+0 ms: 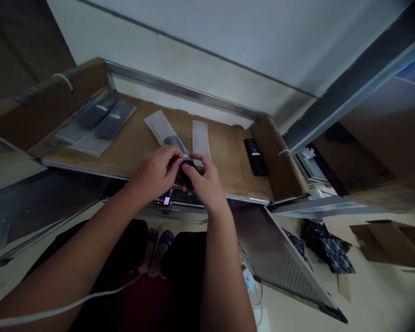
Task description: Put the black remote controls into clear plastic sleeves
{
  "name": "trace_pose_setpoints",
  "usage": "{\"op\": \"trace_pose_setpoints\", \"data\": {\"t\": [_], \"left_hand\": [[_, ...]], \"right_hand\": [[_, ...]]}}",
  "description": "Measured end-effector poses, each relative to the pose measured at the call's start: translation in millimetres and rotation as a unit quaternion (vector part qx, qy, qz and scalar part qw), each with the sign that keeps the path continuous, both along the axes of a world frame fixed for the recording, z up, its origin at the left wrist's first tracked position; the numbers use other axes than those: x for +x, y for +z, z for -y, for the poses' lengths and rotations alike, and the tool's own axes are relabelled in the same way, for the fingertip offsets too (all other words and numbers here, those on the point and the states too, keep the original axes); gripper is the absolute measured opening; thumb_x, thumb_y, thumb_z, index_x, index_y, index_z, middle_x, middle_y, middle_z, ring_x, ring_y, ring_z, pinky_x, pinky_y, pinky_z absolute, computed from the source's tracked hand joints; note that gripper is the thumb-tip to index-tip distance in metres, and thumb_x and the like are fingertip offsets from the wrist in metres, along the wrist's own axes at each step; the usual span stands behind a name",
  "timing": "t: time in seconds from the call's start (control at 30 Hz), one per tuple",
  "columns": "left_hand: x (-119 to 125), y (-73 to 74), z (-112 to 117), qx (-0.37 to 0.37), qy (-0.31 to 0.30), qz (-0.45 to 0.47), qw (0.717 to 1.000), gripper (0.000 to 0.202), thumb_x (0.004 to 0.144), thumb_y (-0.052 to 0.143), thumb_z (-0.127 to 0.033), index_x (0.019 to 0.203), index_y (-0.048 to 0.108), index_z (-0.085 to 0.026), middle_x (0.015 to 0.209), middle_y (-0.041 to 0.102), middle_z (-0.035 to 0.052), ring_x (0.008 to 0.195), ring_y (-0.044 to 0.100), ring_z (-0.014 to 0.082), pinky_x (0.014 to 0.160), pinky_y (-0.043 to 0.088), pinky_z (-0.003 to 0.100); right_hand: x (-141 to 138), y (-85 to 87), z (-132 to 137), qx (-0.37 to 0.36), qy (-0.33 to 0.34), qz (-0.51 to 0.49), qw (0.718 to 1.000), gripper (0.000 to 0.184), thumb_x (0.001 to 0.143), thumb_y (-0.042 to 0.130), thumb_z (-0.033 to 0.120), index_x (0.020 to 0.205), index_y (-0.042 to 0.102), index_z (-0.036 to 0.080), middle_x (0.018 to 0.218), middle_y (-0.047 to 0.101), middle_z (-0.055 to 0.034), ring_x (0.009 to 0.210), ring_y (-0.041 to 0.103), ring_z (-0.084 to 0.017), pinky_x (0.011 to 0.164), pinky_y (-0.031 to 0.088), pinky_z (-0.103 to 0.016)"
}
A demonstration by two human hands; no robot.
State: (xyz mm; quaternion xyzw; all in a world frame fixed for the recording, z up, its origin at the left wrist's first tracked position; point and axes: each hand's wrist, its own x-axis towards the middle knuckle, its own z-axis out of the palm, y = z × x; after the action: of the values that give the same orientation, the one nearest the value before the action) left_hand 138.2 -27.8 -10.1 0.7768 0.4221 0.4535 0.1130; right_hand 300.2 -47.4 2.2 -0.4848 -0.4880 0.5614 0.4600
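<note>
My left hand (pixel 157 171) and my right hand (pixel 203 180) meet over the front edge of a cardboard-lined work surface (pixel 138 138). Both are closed on a small black device (pixel 187 171), partly hidden by my fingers. My left fingers also pinch the open end of a translucent plastic sleeve (pixel 164 131) that lies on the cardboard and reaches away from me. A second, empty translucent sleeve (pixel 201 137) lies just to its right.
Several bagged dark devices (pixel 98 121) lie at the back left of the cardboard. A bare black device (pixel 256 156) lies at the right. A phone (pixel 163 198) glows below my hands. Perforated metal panels (pixel 280 258), cardboard pieces (pixel 383 240) and a white cable (pixel 62 310) surround my seat.
</note>
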Motion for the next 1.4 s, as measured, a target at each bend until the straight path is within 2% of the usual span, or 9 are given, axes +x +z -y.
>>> {"op": "trace_pose_setpoints", "data": {"t": [0.17, 0.3, 0.4, 0.5, 0.63, 0.8, 0.93, 1.03, 1.4], "left_hand": [[3, 2.4, 6, -0.032, 0.029, 0.051, 0.998, 0.015, 0.091, 0.063, -0.023, 0.105, 0.063, -0.019, 0.099, 0.07, 0.0053, 0.089, 0.068, 0.0196, 0.081, 0.054, 0.032], [1, -3.0, 5, -0.058, 0.038, 0.048, 0.996, 0.013, 0.086, 0.064, -0.02, 0.099, 0.065, -0.02, 0.092, 0.071, 0.0031, 0.082, 0.069, 0.019, 0.077, 0.053, 0.031], [-1, -6.0, 2, -0.068, 0.065, 0.068, 0.993, 0.012, 0.085, 0.063, -0.02, 0.096, 0.066, -0.02, 0.088, 0.071, 0.002, 0.078, 0.068, 0.0185, 0.073, 0.052, 0.031], [-5, -4.5, -1, -0.09, 0.089, 0.097, 0.987, 0.012, 0.084, 0.062, -0.021, 0.096, 0.067, -0.02, 0.086, 0.071, 0.0018, 0.077, 0.066, 0.0178, 0.072, 0.051, 0.03], [-11, -1.4, -3, -0.12, 0.065, 0.141, 0.98, 0.013, 0.083, 0.06, -0.021, 0.094, 0.066, -0.019, 0.082, 0.069, 0.0005, 0.072, 0.063, 0.0153, 0.07, 0.049, 0.027], [-13, -0.4, -4, -0.127, 0.06, 0.16, 0.977, 0.013, 0.079, 0.06, -0.019, 0.09, 0.067, -0.019, 0.078, 0.066, -0.0004, 0.068, 0.06, 0.0143, 0.065, 0.048, 0.025], [-15, 0.3, -5, -0.128, 0.072, 0.168, 0.975, 0.012, 0.078, 0.06, -0.019, 0.089, 0.067, -0.02, 0.077, 0.065, -0.0007, 0.067, 0.058, 0.0141, 0.063, 0.047, 0.025], [-18, 0.3, -7, -0.129, 0.077, 0.179, 0.972, 0.012, 0.078, 0.06, -0.02, 0.087, 0.066, -0.02, 0.077, 0.065, -0.0002, 0.069, 0.058, 0.0146, 0.063, 0.046, 0.025], [-24, -1.9, -7, -0.142, 0.014, 0.183, 0.973, 0.011, 0.081, 0.064, -0.028, 0.089, 0.066, -0.02, 0.079, 0.065, 0.0005, 0.069, 0.059, 0.0148, 0.063, 0.048, 0.026]], "right_hand": [[-9, -2.2, -5, -0.031, -0.096, -0.061, 0.993, 0.042, 0.082, 0.08, 0.042, 0.104, 0.049, 0.024, 0.061, 0.064, 0.0086, 0.041, 0.06, -0.011, 0.036, 0.044, -0.017], [-15, -4.0, -7, -0.054, -0.132, -0.099, 0.985, 0.041, 0.084, 0.08, 0.04, 0.102, 0.047, 0.024, 0.066, 0.067, 0.0062, 0.046, 0.064, -0.012, 0.041, 0.054, -0.021], [-14, -1.8, -6, -0.053, -0.1, -0.121, 0.986, 0.043, 0.082, 0.082, 0.041, 0.103, 0.048, 0.024, 0.072, 0.07, 0.0046, 0.053, 0.069, -0.013, 0.049, 0.061, -0.024], [-7, 3.7, -1, -0.039, -0.032, -0.133, 0.99, 0.052, 0.074, 0.089, 0.042, 0.106, 0.052, 0.023, 0.083, 0.074, 0.0019, 0.067, 0.075, -0.015, 0.059, 0.065, -0.025], [1, 3.6, 1, -0.025, 0.026, -0.132, 0.991, 0.061, 0.063, 0.096, 0.038, 0.107, 0.056, 0.022, 0.091, 0.075, 0.001, 0.077, 0.076, -0.015, 0.072, 0.067, -0.028], [-8, -10.4, -7, -0.011, 0.001, -0.138, 0.99, 0.063, 0.062, 0.096, 0.041, 0.106, 0.053, 0.025, 0.092, 0.073, 0.0028, 0.075, 0.073, -0.013, 0.079, 0.066, -0.032], [-13, -14.2, -10, -0.002, 0.013, -0.135, 0.991, 0.066, 0.064, 0.094, 0.043, 0.115, 0.057, 0.025, 0.103, 0.075, -0.0012, 0.089, 0.074, -0.018, 0.09, 0.065, -0.039], [-11, -14.1, -10, 0.014, 0.024, -0.123, 0.992, 0.059, 0.065, 0.094, 0.044, 0.112, 0.063, 0.024, 0.106, 0.075, -0.0033, 0.098, 0.073, -0.019, 0.098, 0.062, -0.042], [-17, -16.4, -16, 0.046, -0.027, -0.082, 0.995, 0.051, 0.067, 0.091, 0.044, 0.104, 0.062, 0.023, 0.103, 0.073, -0.0037, 0.098, 0.071, -0.019, 0.095, 0.058, -0.038]]}}
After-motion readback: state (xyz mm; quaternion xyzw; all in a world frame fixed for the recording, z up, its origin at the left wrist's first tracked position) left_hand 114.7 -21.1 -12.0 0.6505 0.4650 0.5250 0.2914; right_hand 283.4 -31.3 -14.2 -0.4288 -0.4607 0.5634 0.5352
